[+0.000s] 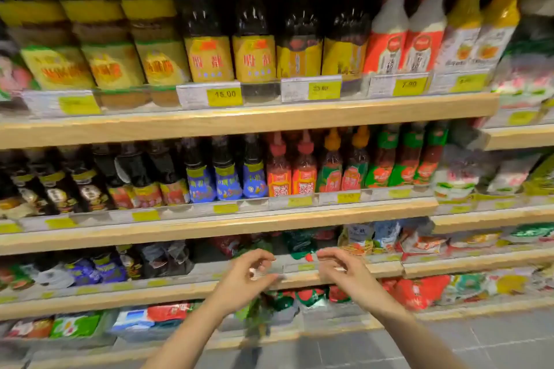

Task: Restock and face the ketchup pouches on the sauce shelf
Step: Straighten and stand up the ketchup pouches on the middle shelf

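Red and green ketchup pouches (299, 244) lie in a loose heap on the third shelf (180, 287), behind its clear front rail. My left hand (250, 271) and my right hand (337, 266) are both raised in front of that rail, a hand's width apart, fingers curled and spread, with nothing visibly held. More red and green pouches (310, 296) sit on the shelf below, partly hidden by my forearms. The frame is blurred by motion.
Upper shelves hold jars with yellow lids (114, 48), dark sauce bottles (207, 39) and squeeze bottles (389, 36). The second shelf carries small sauce bottles (224, 177). Other sauce packets (419, 243) lie to the right, dark pouches (165, 260) to the left. Grey floor tiles (479, 338) below.
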